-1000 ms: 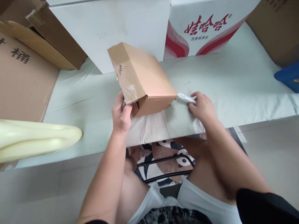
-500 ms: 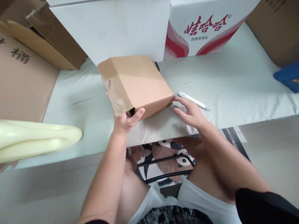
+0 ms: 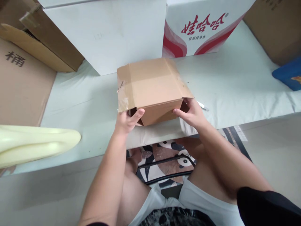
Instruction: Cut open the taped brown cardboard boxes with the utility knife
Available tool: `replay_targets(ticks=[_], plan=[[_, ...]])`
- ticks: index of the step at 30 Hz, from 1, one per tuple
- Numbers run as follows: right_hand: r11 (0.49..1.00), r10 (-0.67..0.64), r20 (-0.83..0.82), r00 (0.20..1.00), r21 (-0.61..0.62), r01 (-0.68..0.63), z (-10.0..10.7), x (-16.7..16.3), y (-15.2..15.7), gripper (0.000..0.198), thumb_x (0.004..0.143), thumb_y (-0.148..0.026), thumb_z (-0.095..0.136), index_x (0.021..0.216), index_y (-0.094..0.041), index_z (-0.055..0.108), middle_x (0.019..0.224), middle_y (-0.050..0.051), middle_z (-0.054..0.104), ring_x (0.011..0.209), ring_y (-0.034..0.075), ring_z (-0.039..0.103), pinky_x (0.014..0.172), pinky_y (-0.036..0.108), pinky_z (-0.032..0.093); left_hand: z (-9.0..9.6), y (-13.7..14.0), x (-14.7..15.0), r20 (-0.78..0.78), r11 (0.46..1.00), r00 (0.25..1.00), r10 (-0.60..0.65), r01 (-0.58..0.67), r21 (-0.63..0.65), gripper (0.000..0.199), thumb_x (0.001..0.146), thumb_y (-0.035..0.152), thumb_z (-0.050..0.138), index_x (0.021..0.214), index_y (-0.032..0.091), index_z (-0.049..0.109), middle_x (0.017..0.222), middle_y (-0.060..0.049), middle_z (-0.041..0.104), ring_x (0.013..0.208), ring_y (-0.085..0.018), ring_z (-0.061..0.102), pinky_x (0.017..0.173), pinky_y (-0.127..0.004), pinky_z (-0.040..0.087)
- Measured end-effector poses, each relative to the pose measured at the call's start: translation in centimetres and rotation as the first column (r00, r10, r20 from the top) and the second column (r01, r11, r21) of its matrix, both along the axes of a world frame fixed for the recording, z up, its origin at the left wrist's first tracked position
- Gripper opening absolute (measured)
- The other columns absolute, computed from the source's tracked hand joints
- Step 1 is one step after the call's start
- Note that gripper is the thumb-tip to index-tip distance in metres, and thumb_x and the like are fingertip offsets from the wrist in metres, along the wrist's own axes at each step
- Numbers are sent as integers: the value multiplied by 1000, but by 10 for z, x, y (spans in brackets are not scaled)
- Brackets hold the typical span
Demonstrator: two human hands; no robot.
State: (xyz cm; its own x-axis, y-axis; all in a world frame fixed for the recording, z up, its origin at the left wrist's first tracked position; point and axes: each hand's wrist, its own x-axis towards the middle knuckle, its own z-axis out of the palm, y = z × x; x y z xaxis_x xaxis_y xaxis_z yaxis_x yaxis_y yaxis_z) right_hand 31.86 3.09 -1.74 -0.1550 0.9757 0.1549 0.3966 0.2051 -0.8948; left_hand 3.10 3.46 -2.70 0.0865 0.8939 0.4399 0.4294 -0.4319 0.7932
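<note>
Between my hands is a small brown cardboard box (image 3: pixel 155 86), its top flaps jutting out at both sides and strips of clear tape on the left flap. My left hand (image 3: pixel 128 121) grips the near left corner, thumb on the front face and fingers under the flap. At the near right corner, my right hand (image 3: pixel 191 113) has its thumb against the front face, its other fingers partly hidden under the right flap. Just past the right hand, the tip of a white craft knife or similar slim tool (image 3: pixel 203 106) shows on the cloth; the rest is covered.
A pale cloth (image 3: pixel 237 78) covers the table. White cartons (image 3: pixel 105 34), one with red lettering (image 3: pixel 204 28), stand behind the box. Large brown cartons (image 3: pixel 21 84) are at left, a pale yellow smooth object (image 3: pixel 39 142) at front left, a blue item (image 3: pixel 288 75) at right.
The box has turned and shifted right, now facing me more squarely. My right hand has moved from its right edge to grip under the right flap. The flap now covers most of the white tool.
</note>
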Motion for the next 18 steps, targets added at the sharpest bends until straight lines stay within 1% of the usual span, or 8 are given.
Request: replay_targets(ticks=[2,4,6,9,11,13,16,18], plan=[[991,-136,31,990,-12,137,-2,-2,1,55,76,-61,77,111,-23,57,117,14,69,114,33,66,96,49,57,0,1,-1,-17,999,999,39,-39,7,78,86,78,66,143,26,58,138,-16,70,148,-31,55,126,-48,45],[966,-259,34,965,-11,260,-2,-2,1,52,74,-52,78,109,-24,51,113,11,66,106,29,65,90,45,56,1,2,-1,-32,998,997,67,-67,9,78,83,75,72,143,25,58,138,-16,71,146,-31,57,124,-46,47],[947,-320,-11,947,-21,320,-3,-2,2,42,75,-42,74,103,-25,48,102,5,62,92,22,62,81,38,52,2,3,-1,-27,995,995,98,-98,7,82,80,74,77,143,25,58,139,-16,71,144,-32,59,122,-45,50],[949,-314,-137,939,-69,307,-5,-1,3,29,81,-39,69,91,-25,46,82,-3,53,73,15,53,71,32,44,4,3,1,15,989,989,147,-146,-35,92,77,80,74,145,22,57,140,-17,70,145,-34,58,122,-46,48],[956,-292,-241,926,-99,276,-6,0,4,30,83,-44,69,87,-25,46,77,-4,50,69,13,50,67,29,41,7,2,2,24,982,984,174,-172,-79,99,74,85,72,146,20,56,141,-18,69,148,-35,54,125,-46,44],[955,-297,-344,891,-127,269,-8,0,5,36,82,-51,72,87,-26,46,78,-3,52,69,13,49,65,28,40,10,0,4,11,977,983,181,-179,-119,102,69,89,71,143,20,59,137,-18,70,147,-36,55,125,-46,43],[945,-326,-461,826,-198,262,-8,1,5,46,83,-61,71,98,-30,42,86,-3,62,73,16,57,64,28,42,13,-5,4,-25,967,984,176,-177,-181,93,69,92,69,125,18,68,116,-16,77,133,-36,66,120,-46,48],[944,-323,-478,817,-225,242,-8,1,4,51,85,-66,70,113,-34,40,92,-2,67,75,18,62,65,30,46,13,-8,4,-64,956,982,176,-186,-224,84,70,91,70,113,18,72,107,-14,78,123,-35,71,116,-44,52]])
